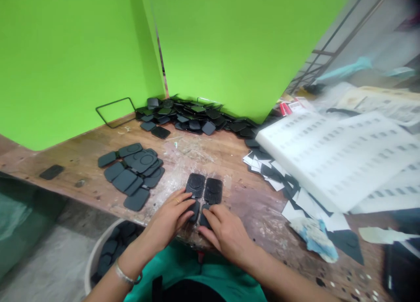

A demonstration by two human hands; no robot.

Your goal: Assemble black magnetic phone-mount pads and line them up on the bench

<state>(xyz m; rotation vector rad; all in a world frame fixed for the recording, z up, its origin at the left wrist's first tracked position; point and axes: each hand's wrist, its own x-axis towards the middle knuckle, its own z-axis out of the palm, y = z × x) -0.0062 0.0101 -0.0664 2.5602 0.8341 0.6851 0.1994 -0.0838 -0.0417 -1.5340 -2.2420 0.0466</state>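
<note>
Two pairs of joined black plates, with rounded corners, lie side by side in front of me on the wooden table [236, 166]. The far halves, a left ridged plate [196, 185] and a right ridged plate [213, 190], show circular raised rings. My left hand [172, 212] rests its outstretched fingers on the near left plate [194, 211], thumb apart. With bent fingers on top and the thumb by its near edge, my right hand [225, 232] grips the near right plate [204, 219]. Both near plates are partly hidden by my fingers.
Loose stacked black plates [138, 162] lie to the left. A long heap of black plates [197, 114] lines the green partition [229, 44]. At right are white foam sheets [344, 157], paper scraps [274, 184] and a crumpled cloth [315, 238]. Below left stands a bucket [88, 267] of black pieces.
</note>
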